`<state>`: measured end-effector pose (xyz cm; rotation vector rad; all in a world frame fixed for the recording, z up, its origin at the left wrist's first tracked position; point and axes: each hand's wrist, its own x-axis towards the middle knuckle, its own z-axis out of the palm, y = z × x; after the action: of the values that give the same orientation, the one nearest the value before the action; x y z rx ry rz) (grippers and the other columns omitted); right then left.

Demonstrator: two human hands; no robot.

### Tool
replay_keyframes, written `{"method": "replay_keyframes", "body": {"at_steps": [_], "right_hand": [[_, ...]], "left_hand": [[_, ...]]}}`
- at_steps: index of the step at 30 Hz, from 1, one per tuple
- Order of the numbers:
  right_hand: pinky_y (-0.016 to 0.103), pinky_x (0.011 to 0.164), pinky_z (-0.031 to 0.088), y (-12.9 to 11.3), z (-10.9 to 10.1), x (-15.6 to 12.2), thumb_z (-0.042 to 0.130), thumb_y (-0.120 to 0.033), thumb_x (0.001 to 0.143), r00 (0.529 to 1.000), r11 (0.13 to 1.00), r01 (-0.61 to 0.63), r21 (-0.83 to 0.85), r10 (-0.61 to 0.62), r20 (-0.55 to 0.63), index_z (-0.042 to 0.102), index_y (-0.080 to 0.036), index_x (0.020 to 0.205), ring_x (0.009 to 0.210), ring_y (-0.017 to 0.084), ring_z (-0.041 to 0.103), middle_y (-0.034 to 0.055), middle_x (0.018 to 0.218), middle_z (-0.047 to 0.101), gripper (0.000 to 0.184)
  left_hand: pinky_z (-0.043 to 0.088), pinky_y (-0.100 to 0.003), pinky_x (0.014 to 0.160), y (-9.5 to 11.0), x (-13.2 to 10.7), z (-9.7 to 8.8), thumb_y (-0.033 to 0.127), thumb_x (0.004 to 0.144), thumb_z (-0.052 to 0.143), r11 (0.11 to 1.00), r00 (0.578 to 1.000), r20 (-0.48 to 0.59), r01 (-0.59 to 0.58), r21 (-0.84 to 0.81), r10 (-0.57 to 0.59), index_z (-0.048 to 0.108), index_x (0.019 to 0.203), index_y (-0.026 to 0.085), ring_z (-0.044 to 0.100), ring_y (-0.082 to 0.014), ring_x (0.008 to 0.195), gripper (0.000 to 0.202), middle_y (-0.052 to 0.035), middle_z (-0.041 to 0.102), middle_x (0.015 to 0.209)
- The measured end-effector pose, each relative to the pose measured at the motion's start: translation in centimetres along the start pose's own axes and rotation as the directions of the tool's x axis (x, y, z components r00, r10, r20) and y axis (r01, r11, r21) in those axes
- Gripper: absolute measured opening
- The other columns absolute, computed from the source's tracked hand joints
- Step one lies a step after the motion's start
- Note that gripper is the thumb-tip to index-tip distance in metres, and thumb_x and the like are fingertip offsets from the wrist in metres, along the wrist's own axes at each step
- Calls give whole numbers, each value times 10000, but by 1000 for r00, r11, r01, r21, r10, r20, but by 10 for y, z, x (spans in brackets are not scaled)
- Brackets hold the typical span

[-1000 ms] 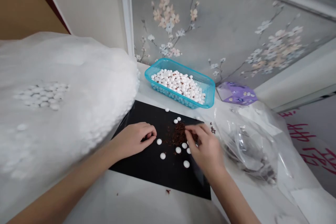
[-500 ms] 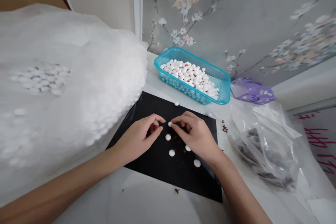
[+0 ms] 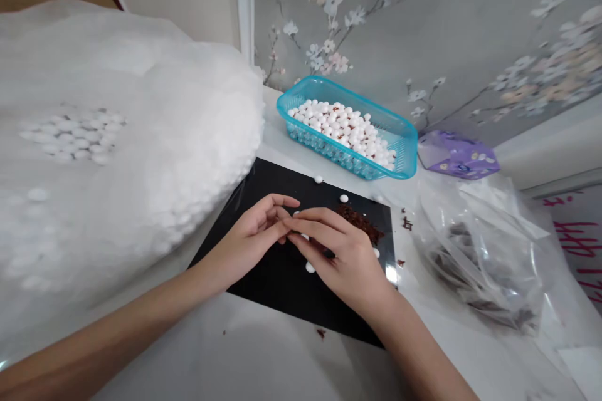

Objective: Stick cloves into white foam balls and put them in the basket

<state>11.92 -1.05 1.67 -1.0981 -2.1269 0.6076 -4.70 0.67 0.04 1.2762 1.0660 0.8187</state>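
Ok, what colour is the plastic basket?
The plastic basket is turquoise, best seen in the head view.

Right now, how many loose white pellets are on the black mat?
5: one pellet near the mat's top edge, one above the brown crumbs, one right of the right hand, one below it, one peeking under its fingers. More may hide under the left hand.

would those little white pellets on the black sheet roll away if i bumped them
The white pellets look smooth and rounded, so they would probably roll or skid when nudged. The glossy black sheet looks unlikely to hold them back.
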Motion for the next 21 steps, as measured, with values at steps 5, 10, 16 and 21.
{"method": "replay_keyframes", "body": {"at_steps": [5, 10, 16, 21], "right_hand": [[259, 851, 544, 1, 1, -1, 506, -188, 891, 995, 997, 67, -39, -70, -73, 652, -271, 1117, 937, 139, 655, 24, 1055, 678, 281], [255, 870, 540, 6, 0, -3, 514, -143, 879, 989, 993, 115, -39, -118, -86, 655, -257, 1086, 949, 130, 655, 19, 1071, 683, 275], [209, 789, 528, 6, -2, -2, 488, -138, 894, 993, 989, 99, -111, -106, -54, 631, -187, 937, 880, 118, 646, 43, 940, 678, 157], [200, 608, 489, 19, -6, 0, 459, -208, 912, 983, 970, -117, -211, 83, -163, 600, -206, 929, 758, 114, 615, 39, 911, 610, 142]], "left_hand": [[474, -249, 623, 3, -4, 1, 288, 821, 463, 994, 998, 0, 64, -94, -64, 542, 1076, 232, 508, -124, 660, 273, 2, 532, 738], [474, -244, 599, 1, -5, -2, 302, 809, 478, 977, 988, 34, 155, -144, -152, 553, 1102, 246, 495, -117, 630, 308, 4, 510, 727], [454, -228, 574, 1, -2, -3, 347, 825, 516, 972, 985, 56, 173, -160, -166, 581, 1033, 239, 502, -101, 595, 243, 13, 555, 727], [451, -363, 812, -3, 4, -11, 356, 883, 454, 835, 966, 17, -232, 498, 258, 609, 1038, 240, 575, -212, 933, 248, -53, 648, 1005]]}}
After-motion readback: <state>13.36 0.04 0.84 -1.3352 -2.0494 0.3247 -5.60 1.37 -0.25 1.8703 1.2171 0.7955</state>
